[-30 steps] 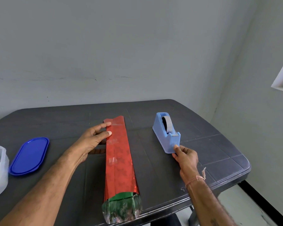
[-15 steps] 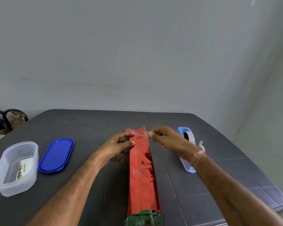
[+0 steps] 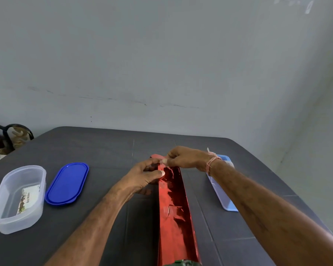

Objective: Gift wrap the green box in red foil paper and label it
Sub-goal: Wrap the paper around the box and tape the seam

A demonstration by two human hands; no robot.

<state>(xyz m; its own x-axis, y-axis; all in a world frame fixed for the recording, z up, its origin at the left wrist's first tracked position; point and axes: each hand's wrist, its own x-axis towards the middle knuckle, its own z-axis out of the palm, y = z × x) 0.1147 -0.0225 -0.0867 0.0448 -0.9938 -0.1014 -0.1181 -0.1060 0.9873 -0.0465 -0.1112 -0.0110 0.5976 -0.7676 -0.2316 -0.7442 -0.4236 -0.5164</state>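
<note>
A dark table [image 3: 104, 150] is filling the bottom of the frame. The long box in red foil [image 3: 173, 217] is lying down its middle. At the box's far end, the left hand [image 3: 144, 177] and the right hand [image 3: 185, 157] are each pinching a small clear tape strip [image 3: 161, 163].

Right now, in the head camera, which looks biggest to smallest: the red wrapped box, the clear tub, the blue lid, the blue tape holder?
1. Red wrapped box.
2. Clear tub, but it sits nearer than the blue lid, so unsure.
3. Blue lid.
4. Blue tape holder, partly hidden by the right arm.
</note>
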